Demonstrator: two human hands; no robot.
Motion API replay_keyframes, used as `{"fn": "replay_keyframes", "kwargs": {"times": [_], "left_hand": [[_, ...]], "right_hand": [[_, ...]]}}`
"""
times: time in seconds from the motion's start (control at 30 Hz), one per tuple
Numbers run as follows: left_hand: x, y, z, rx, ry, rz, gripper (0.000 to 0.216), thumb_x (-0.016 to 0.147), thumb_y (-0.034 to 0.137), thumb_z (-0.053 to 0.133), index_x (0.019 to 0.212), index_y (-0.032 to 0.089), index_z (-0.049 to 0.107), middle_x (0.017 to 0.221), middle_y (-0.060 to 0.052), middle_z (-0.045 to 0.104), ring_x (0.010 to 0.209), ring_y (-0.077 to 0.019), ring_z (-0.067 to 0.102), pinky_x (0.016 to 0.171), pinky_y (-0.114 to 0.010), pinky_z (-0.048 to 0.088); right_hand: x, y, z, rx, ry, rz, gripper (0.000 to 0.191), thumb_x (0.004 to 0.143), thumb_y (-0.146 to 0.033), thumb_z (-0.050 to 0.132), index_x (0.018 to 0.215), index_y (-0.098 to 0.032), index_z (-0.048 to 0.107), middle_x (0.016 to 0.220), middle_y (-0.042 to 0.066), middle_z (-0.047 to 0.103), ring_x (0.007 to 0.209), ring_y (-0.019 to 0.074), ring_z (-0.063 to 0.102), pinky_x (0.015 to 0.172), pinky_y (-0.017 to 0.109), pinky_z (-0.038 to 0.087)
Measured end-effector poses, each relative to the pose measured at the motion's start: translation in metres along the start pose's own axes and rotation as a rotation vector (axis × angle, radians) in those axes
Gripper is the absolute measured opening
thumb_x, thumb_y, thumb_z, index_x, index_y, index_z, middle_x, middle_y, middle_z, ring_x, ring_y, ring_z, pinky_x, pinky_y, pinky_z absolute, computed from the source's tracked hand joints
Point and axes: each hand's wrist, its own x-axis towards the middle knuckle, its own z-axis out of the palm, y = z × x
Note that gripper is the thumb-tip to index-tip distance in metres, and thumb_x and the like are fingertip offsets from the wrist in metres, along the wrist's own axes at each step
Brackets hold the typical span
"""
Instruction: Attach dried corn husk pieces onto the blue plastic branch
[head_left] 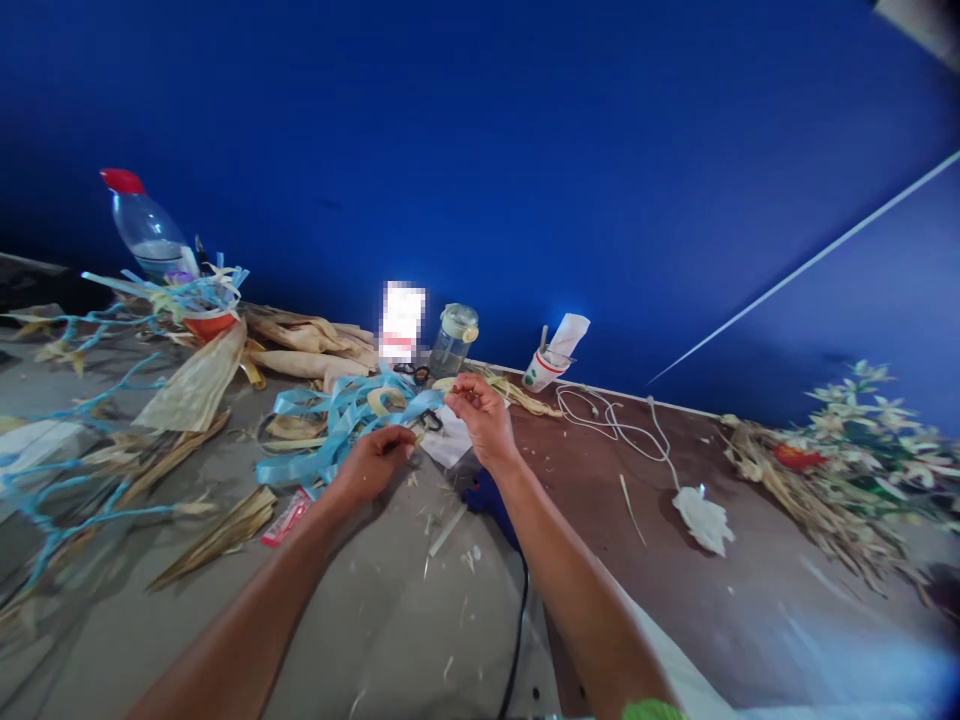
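Note:
In the middle of the head view, a tangle of light blue ribbon (304, 470) lies on the table. My right hand (482, 418) is raised at its right side, thumb and fingers pinched on an end of the ribbon. My left hand (375, 462) is closed in a pinch at the ribbon's near edge. A tiny pale bit shows at its fingertips, too small to name. Behind the hands lie black-handled scissors (412, 372), partly hidden. White paper (448, 440) is between the hands, and a dark blue tool with a cord (491, 505) lies under my right wrist.
Dried husks (315, 335) and blue-wrapped stems (82, 520) spread across the left. A large bottle (146, 225), a lidded jar (454, 340) and a white cup (544, 370) stand near the blue wall. A white cable (637, 440) and artificial flowers (874, 440) are at right.

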Motion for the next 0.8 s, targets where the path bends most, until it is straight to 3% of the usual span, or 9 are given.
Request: {"fn": "replay_keyframes", "kwargs": {"times": [0.1, 0.33, 0.57, 0.67, 0.8], "left_hand": [[0.002, -0.009, 0.001, 0.072, 0.045, 0.05, 0.019, 0.069, 0.035, 0.054, 0.069, 0.016, 0.059, 0.065, 0.001, 0.055, 0.065, -0.0143, 0.049, 0.064, -0.026, 0.039], [0.003, -0.01, -0.008, 0.353, 0.144, 0.098, 0.018, 0.074, 0.03, 0.049, 0.075, 0.018, 0.062, 0.072, -0.002, 0.061, 0.068, -0.0163, 0.054, 0.064, -0.025, 0.04], [-0.002, -0.01, -0.011, 0.719, -0.001, 0.137, 0.018, 0.075, 0.021, 0.049, 0.075, 0.021, 0.067, 0.079, -0.005, 0.068, 0.076, -0.0204, 0.059, 0.073, -0.03, 0.038], [-0.002, -0.008, -0.009, 0.663, -0.011, 0.145, 0.016, 0.073, 0.021, 0.052, 0.074, 0.021, 0.068, 0.077, -0.004, 0.068, 0.074, -0.0203, 0.059, 0.071, -0.029, 0.038], [-0.002, 0.002, -0.004, 0.304, 0.02, 0.047, 0.016, 0.071, 0.03, 0.054, 0.071, 0.017, 0.064, 0.063, 0.0, 0.06, 0.06, -0.0153, 0.052, 0.059, -0.025, 0.038]], "right_hand": [[-0.004, -0.009, -0.001, -0.003, 0.051, -0.034, 0.016, 0.064, -0.028, 0.071, 0.073, -0.02, 0.059, 0.081, -0.001, 0.052, 0.061, 0.008, 0.041, 0.056, 0.022, 0.035], [-0.014, -0.04, -0.004, 0.458, -0.018, 0.228, 0.029, 0.062, -0.032, 0.071, 0.07, -0.021, 0.045, 0.074, -0.004, 0.055, 0.047, 0.0045, 0.033, 0.052, 0.025, 0.035], [-0.03, -0.022, -0.005, 0.569, -0.093, 0.413, 0.034, 0.058, -0.028, 0.078, 0.066, -0.02, 0.045, 0.067, -0.005, 0.055, 0.044, 0.0037, 0.033, 0.05, 0.023, 0.033], [-0.035, -0.013, -0.003, 0.568, -0.159, 0.466, 0.033, 0.059, -0.028, 0.079, 0.067, -0.019, 0.048, 0.063, -0.006, 0.053, 0.043, 0.0036, 0.033, 0.049, 0.022, 0.031], [-0.038, -0.006, 0.0, 0.585, -0.162, 0.46, 0.029, 0.061, -0.026, 0.078, 0.067, -0.019, 0.05, 0.06, -0.006, 0.052, 0.043, 0.0036, 0.033, 0.049, 0.021, 0.031]]}}
